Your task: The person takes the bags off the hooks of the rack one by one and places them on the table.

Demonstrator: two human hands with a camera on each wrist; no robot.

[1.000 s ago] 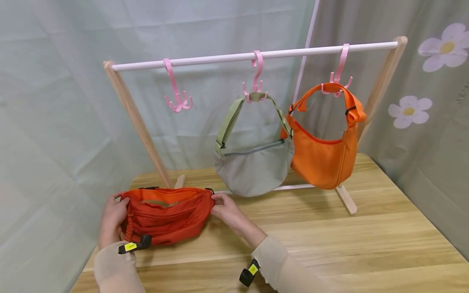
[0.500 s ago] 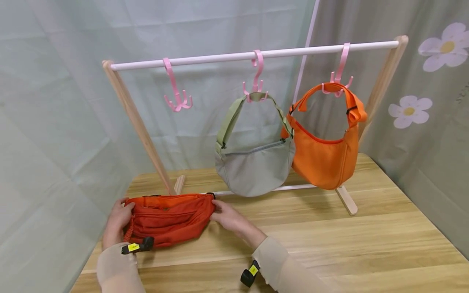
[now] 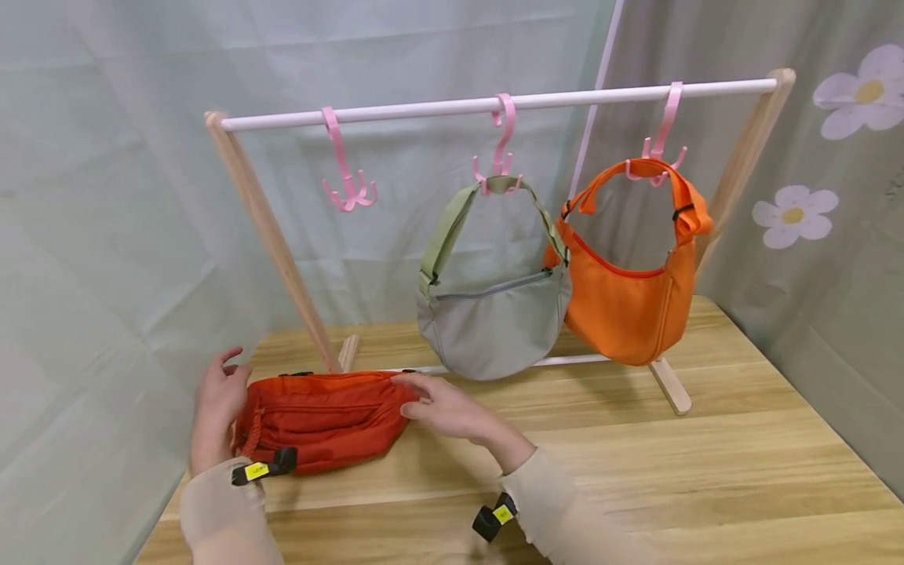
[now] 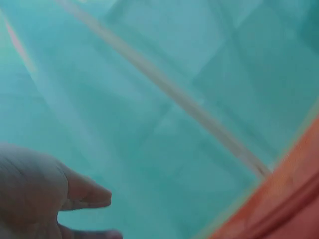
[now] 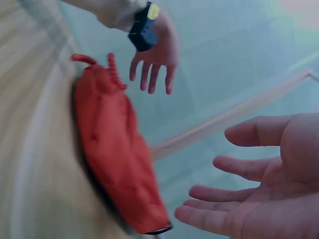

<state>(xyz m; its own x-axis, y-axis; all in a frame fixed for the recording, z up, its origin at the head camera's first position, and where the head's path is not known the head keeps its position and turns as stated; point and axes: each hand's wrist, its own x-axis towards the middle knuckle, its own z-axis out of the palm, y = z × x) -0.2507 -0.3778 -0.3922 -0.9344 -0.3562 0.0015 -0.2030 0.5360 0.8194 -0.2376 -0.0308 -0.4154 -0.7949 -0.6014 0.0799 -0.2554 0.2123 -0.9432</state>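
A red bag (image 3: pixel 321 420) with zipped front pockets and a braided cord lies on the wooden table at the left. Beside its left end is my left hand (image 3: pixel 217 404), its fingers straight and holding nothing. My right hand (image 3: pixel 445 404) is at the other end, fingers extended, overlapping the bag's corner in the head view. In the right wrist view, both the left hand (image 5: pixel 158 55) and the right hand (image 5: pixel 269 184) are spread and apart from the red bag (image 5: pixel 117 154). The left wrist view catches only an edge of the bag (image 4: pixel 284 199).
Behind stands a rack with a white rail (image 3: pixel 424 111). A bare pink hook (image 3: pixel 348 169) hangs at its left. The middle hook carries a grey bag (image 3: pixel 494 326) with a green strap, the right one an orange bag (image 3: pixel 628 302). The wooden table (image 3: pixel 600 471) extends rightward.
Both hands have released the red bag's ends, and their fingers have straightened. The bag's gaping top has closed up. The hanging bags look the same.
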